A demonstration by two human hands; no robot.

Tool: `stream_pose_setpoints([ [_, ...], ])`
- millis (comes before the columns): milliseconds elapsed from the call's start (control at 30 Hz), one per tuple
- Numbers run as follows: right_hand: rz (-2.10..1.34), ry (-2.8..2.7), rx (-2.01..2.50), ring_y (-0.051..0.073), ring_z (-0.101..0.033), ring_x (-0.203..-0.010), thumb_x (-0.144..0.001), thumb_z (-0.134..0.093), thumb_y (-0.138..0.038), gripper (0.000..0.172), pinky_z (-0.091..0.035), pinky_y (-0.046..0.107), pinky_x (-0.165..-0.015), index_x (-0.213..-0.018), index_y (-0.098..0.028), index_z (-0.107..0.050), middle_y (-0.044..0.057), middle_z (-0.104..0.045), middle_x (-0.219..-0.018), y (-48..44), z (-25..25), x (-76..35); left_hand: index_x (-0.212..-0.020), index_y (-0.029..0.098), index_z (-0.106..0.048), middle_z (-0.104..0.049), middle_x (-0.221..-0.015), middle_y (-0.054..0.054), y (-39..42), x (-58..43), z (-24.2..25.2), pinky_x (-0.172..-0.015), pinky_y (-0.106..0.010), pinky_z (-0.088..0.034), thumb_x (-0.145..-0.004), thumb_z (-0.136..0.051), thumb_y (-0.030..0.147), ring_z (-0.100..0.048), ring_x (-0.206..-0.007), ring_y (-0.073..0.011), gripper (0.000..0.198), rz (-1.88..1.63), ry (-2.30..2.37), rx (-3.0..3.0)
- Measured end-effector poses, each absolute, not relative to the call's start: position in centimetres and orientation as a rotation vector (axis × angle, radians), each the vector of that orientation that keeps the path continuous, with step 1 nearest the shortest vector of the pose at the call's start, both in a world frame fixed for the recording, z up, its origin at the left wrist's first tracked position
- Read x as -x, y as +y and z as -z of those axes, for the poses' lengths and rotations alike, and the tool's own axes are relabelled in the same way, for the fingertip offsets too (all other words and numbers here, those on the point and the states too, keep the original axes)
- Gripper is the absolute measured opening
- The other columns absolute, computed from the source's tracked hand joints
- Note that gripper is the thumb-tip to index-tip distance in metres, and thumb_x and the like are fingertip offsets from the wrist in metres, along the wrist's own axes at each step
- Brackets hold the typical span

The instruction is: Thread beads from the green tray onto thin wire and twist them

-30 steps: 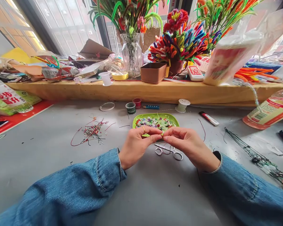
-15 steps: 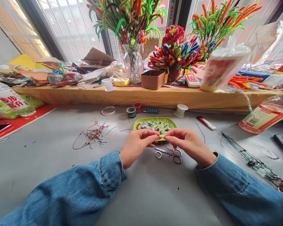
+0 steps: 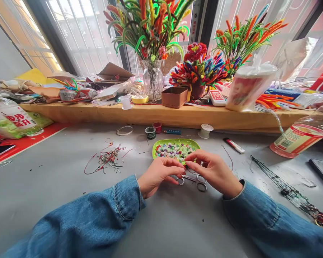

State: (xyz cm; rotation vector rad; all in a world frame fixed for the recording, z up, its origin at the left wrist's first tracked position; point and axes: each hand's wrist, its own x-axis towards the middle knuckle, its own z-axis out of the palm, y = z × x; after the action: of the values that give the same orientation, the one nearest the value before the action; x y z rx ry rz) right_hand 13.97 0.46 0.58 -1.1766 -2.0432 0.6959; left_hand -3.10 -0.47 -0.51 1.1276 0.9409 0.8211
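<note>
My left hand (image 3: 161, 175) and my right hand (image 3: 215, 170) are close together in front of a green tray (image 3: 154, 153) of small mixed beads (image 3: 170, 149). Thumb and forefinger are pinched on each hand, on a thin dark red cord (image 3: 191, 171) that shows in part below the right fingers. Fingertips hide most of the cord and any bead on it. Just beneath the hands lie small scissors (image 3: 201, 182) with a metal ring (image 3: 180, 181) beside them.
Cord scraps (image 3: 109, 159) lie to the left. Behind the tray are a dark green spool (image 3: 150, 133), a red spool (image 3: 157, 127) and a white spool (image 3: 205, 131). At right are a lighter (image 3: 234, 145), a beaded cord piece (image 3: 293, 195) and a bottle (image 3: 298, 139).
Both hands have moved slightly down in view, and the left fingertips now sit lower than the right ones. More of the bead tray shows. The scissors are more covered.
</note>
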Motion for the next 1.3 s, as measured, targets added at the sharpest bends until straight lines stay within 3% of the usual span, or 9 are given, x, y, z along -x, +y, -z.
stream_pose_setpoints([
  [100,-0.491,-1.991,1.212,0.011,-0.044,-0.056,-0.076,-0.047,-0.034,0.021,-0.036,0.024,-0.052,-0.071,-0.017,-0.059,0.004,-0.057,-0.075,0.0,-0.7,-13.9,-0.069,0.013,-0.058,-0.059,-0.073,-0.004,-0.6,3.1,0.5,-0.051,-0.019,-0.043,-0.061,-0.061,0.022,-0.053,-0.065,-0.0105,0.012,-0.829,0.930,-1.094],
  [233,-0.812,-2.119,1.276,0.010,-0.042,-0.048,-0.077,-0.043,-0.039,0.033,-0.033,0.023,-0.046,-0.058,-0.017,-0.059,0.000,-0.052,-0.052,-0.6,-0.8,-13.7,-0.065,0.014,-0.056,-0.059,-0.068,-0.003,-0.8,3.0,0.5,-0.052,-0.020,-0.043,-0.061,-0.061,0.021,-0.054,-0.065,-0.0113,0.010,-0.872,0.915,-1.068],
  [400,-1.165,-1.885,1.222,0.010,-0.047,-0.054,-0.073,-0.049,-0.042,0.028,-0.036,0.021,-0.048,-0.076,-0.017,-0.062,0.002,-0.059,-0.072,-0.6,-0.7,-13.0,-0.066,0.014,-0.057,-0.058,-0.067,-0.002,-1.0,2.8,0.9,-0.052,-0.020,-0.042,-0.060,-0.062,0.020,-0.055,-0.064,-0.0117,0.010,-0.845,0.915,-1.029],
  [500,-1.142,-1.781,1.198,0.012,-0.049,-0.063,-0.070,-0.055,-0.038,0.024,-0.038,0.022,-0.057,-0.068,-0.015,-0.063,0.002,-0.057,-0.067,-0.5,-0.7,-12.8,-0.068,0.013,-0.059,-0.059,-0.067,-0.003,-1.0,2.8,1.1,-0.053,-0.019,-0.043,-0.061,-0.061,0.020,-0.054,-0.065,-0.0112,0.010,-0.804,0.911,-1.003],
  [667,-1.115,-1.790,1.211,0.013,-0.049,-0.063,-0.070,-0.055,-0.037,0.023,-0.038,0.024,-0.058,-0.069,-0.015,-0.063,0.002,-0.057,-0.067,-0.5,-0.7,-12.8,-0.071,0.013,-0.060,-0.059,-0.069,-0.004,-1.0,2.8,1.3,-0.051,-0.018,-0.042,-0.063,-0.061,0.024,-0.053,-0.065,-0.0109,0.014,-0.778,0.904,-1.007],
  [900,-1.480,-1.457,1.146,0.007,-0.036,-0.046,-0.073,-0.051,-0.040,0.026,-0.029,0.020,-0.043,-0.067,-0.015,-0.056,-0.003,-0.043,-0.050,-0.4,-0.1,-12.8,-0.073,0.012,-0.057,-0.061,-0.081,-0.007,-1.0,2.7,1.2,-0.052,-0.018,-0.042,-0.064,-0.062,0.031,-0.054,-0.066,-0.0105,0.021,-0.843,0.901,-0.963],
  [1133,-1.785,-1.121,0.746,0.007,-0.042,-0.054,-0.080,-0.043,-0.034,0.023,-0.035,0.021,-0.051,-0.067,-0.016,-0.050,0.000,-0.049,-0.076,-0.2,0.3,-12.3,-0.071,0.015,-0.051,-0.058,-0.076,-0.004,-1.0,2.6,1.1,-0.056,-0.022,-0.043,-0.067,-0.060,0.032,-0.056,-0.078,-0.0157,0.020,-0.966,0.812,-0.910],
  [1300,-1.791,-1.220,0.744,0.010,-0.043,-0.058,-0.083,-0.037,-0.032,0.028,-0.036,0.025,-0.059,-0.060,-0.017,-0.044,-0.001,-0.046,-0.060,-0.2,0.6,-12.0,-0.072,0.014,-0.054,-0.055,-0.073,-0.001,-1.2,2.5,1.4,-0.060,-0.022,-0.044,-0.066,-0.061,0.025,-0.054,-0.069,-0.0104,0.015,-0.989,0.867,-0.779],
])
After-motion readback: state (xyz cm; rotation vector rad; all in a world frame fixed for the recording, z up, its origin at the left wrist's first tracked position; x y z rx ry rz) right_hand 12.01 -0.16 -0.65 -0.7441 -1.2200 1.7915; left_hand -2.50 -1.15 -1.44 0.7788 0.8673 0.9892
